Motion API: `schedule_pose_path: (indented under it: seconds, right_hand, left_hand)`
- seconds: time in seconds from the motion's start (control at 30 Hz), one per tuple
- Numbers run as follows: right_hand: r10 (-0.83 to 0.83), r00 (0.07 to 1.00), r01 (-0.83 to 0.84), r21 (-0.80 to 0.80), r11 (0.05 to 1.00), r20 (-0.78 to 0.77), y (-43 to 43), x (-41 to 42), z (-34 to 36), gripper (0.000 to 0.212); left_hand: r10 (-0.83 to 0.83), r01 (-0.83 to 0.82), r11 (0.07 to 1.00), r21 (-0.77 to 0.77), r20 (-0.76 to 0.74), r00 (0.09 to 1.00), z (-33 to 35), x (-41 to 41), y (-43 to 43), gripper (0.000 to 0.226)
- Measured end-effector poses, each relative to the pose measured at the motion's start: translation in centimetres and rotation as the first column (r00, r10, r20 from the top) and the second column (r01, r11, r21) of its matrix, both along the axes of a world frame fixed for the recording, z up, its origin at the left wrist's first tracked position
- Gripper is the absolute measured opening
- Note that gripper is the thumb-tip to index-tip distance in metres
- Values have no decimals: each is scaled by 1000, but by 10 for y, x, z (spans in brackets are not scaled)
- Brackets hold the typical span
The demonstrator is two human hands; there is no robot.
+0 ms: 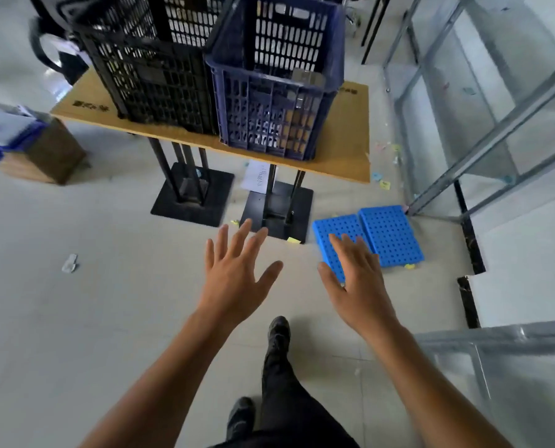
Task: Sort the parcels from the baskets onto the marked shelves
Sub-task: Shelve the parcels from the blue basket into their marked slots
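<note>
Pale floor tiles [75, 318] fill most of the view. To the right of the table [344, 140] stands a grey metal shelving rack [509, 119], its levels bare where they show. On the table sit two lattice baskets touching side by side: a black basket [147, 76] on the left and a blue basket [269, 92] on the right. Brown parcels [297, 124] show dimly through the blue one's wall; what the black one holds I cannot tell. On the floor in front of the table's right end lie two blue perforated panels [389, 234]. A cardboard box [56, 153] stands left of the table. Before the table both arms reach forward: the left hand [234, 273] and right hand [357, 279] are spread, each grip released and holding nothing. A paper sheet [256, 176] lies under the table.
</note>
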State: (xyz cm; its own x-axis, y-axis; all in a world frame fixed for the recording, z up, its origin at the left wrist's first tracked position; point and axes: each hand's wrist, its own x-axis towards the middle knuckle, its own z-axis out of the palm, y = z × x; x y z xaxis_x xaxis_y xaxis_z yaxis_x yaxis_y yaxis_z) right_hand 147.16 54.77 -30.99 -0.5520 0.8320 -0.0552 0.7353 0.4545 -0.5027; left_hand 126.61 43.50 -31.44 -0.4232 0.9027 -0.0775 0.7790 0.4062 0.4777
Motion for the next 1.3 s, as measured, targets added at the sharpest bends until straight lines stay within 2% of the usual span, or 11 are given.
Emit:
schedule_pose_path:
  seconds: [0.1,0.17,0.33,0.5,0.73,0.8,0.93,1.17,1.3]
  right_hand:
    - [23,999,-24,-37,999,-31,48,-26,-4,81]
    - [33,998,-36,-61,997,-55,79,-42,-3,81]
    - [38,991,-40,-12,999,-129,165,-79,12,82]
    - [28,990,-23,41,999,-141,243,-121,37,75]
    - [9,997,2,136,991,-81,337,-192,35,82]
    - [-35,999,40,144,989,-37,357,-210,36,84]
    - [-140,990,137,110,984,21,386,-238,35,85]
    - [-219,972,216,41,976,88,409,-248,29,76]
    - [-205,972,203,28,979,119,429,-250,27,84]
  left_hand:
    - [12,-13,1000,-23,-46,999,10,-26,44,72]
    - [7,-9,1000,-29,-80,997,20,-43,74,71]
    - [34,-22,997,76,-166,985,48,-83,153,67]
    - [56,-36,987,154,-129,990,67,-128,221,65]
    - [-44,57,973,224,-61,997,65,-209,327,71]
    - [-104,108,974,199,-33,994,65,-229,358,71]
    - [-265,265,964,34,25,964,60,-265,416,71]
    - [-481,487,853,-189,79,873,41,-288,510,71]
    - [-620,601,769,-219,-21,785,11,-272,551,72]
